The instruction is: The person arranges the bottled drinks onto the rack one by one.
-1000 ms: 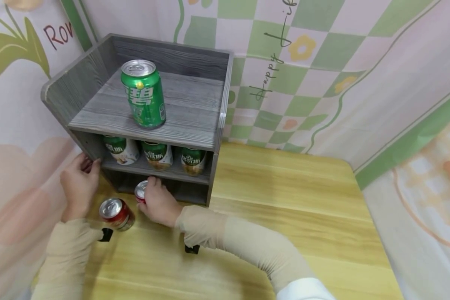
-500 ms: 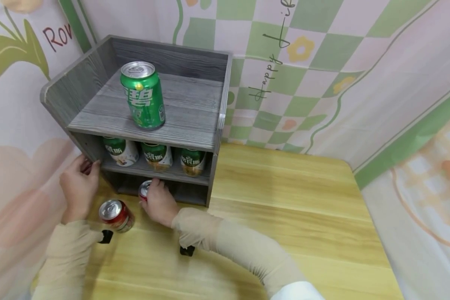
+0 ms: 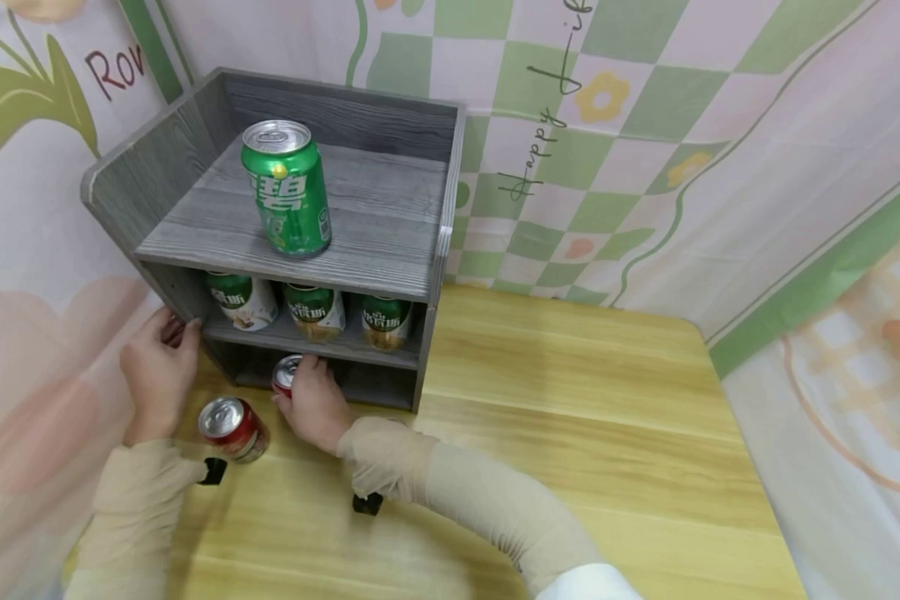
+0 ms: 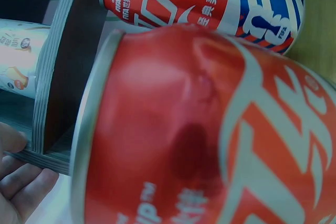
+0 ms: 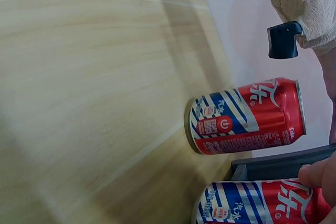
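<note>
Nearest on my head view, a loose red can (image 3: 234, 429) stands upright on the wooden counter (image 3: 570, 467), apart from both hands. Just beyond it, my right hand (image 3: 317, 404) has its grip closed around a second red can (image 5: 262, 203), which sits at the mouth of the gray shelf's (image 3: 378, 187) bottom compartment; I can't tell whether its base touches down. My left hand (image 3: 160, 371) pinches the shelf's left front edge. Above, three green-and-white cans (image 3: 312, 315) line the middle compartment, and one green can (image 3: 292, 196) stands on top. A patterned cloth (image 3: 510, 58) hangs behind.
</note>
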Available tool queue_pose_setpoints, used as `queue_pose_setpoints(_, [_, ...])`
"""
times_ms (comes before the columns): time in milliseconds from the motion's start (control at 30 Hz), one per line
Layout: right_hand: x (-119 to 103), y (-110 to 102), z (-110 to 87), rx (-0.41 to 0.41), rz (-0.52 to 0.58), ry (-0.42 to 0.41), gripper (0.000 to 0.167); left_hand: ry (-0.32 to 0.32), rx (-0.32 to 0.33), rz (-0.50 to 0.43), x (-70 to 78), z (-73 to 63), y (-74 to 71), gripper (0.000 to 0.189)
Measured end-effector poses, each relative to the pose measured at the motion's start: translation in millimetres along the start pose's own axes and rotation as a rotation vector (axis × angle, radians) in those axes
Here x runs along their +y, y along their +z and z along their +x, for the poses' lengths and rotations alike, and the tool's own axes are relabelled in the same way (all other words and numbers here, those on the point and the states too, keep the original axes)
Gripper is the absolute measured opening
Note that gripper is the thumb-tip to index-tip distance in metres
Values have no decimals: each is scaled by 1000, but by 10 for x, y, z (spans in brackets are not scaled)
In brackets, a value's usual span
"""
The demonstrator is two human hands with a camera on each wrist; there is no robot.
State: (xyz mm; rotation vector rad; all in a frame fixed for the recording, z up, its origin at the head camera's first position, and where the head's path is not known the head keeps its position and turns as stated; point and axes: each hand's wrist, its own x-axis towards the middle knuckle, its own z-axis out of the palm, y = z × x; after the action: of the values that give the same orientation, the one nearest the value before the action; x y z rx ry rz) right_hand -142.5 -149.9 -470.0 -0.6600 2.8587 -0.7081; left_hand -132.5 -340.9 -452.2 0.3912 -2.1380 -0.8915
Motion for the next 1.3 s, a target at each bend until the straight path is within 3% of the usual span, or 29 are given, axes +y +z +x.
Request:
queue_pose_setpoints(467, [-92,137,-7,102,93,-29,67,-26,-9,-4,-2,4,-30,20])
queue_pose_setpoints(733, [-110,221,60,131,126,14,55,-30,-7,-2,-12,-9,-38,20])
queue_pose_setpoints(933, [-112,245,127,142,96,-18,49,-41,-28,-27,-11,-12,-35,22])
queue_pose_setpoints(1033, [-98,240,179,122,119,-52,45,-46,-20,-24,-11,-8,-37,22])
queue_pose_setpoints(1167, [-40,211,271,56,229,-103,37,-45,-24,-24,-15,5,-29,22])
queue_pose_setpoints(1300, [30,169,332,-7,319,-128,40,-38,-31,-24,-24,20,-7,21])
